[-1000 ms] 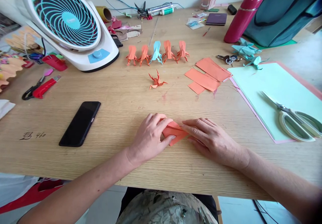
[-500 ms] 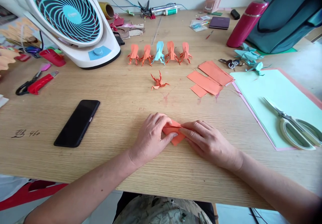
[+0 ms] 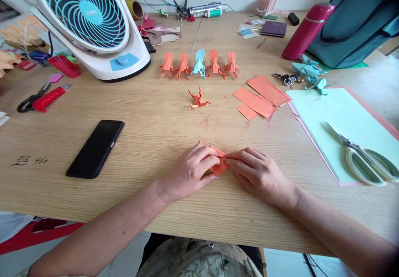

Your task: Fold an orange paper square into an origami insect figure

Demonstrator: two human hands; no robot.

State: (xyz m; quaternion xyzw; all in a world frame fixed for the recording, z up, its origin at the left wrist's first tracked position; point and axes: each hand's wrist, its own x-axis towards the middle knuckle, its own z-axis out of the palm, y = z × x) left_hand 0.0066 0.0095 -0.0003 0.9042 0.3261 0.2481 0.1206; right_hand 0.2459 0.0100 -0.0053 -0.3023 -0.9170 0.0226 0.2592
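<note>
A partly folded piece of orange paper (image 3: 220, 168) lies on the table between my hands. My left hand (image 3: 190, 170) covers its left side, fingers bent and pressed on it, hiding much of that part. On its right end, the fingertips of my right hand (image 3: 257, 173) pinch the paper. Beyond the hands sits a small orange folded paper figure (image 3: 198, 100) with thin pointed limbs. Behind it stands a row of several paper figures, one of them a light blue figure (image 3: 198, 64) among orange ones. Flat orange paper strips (image 3: 257, 102) lie to the right.
A black phone (image 3: 95, 149) lies left, past it a red box cutter (image 3: 51, 97) and a white fan (image 3: 124, 63). On the right, scissors (image 3: 363, 156) rest on pale green sheets (image 3: 314, 123), near keys (image 3: 288, 79), teal paper figures (image 3: 310, 69), a magenta bottle (image 3: 307, 32) and a teal bag (image 3: 352, 23).
My left hand's fingers have slid down and right over the paper, the index fingertip now near the middle crease. My right hand keeps its hold. The view has shifted slightly.
</note>
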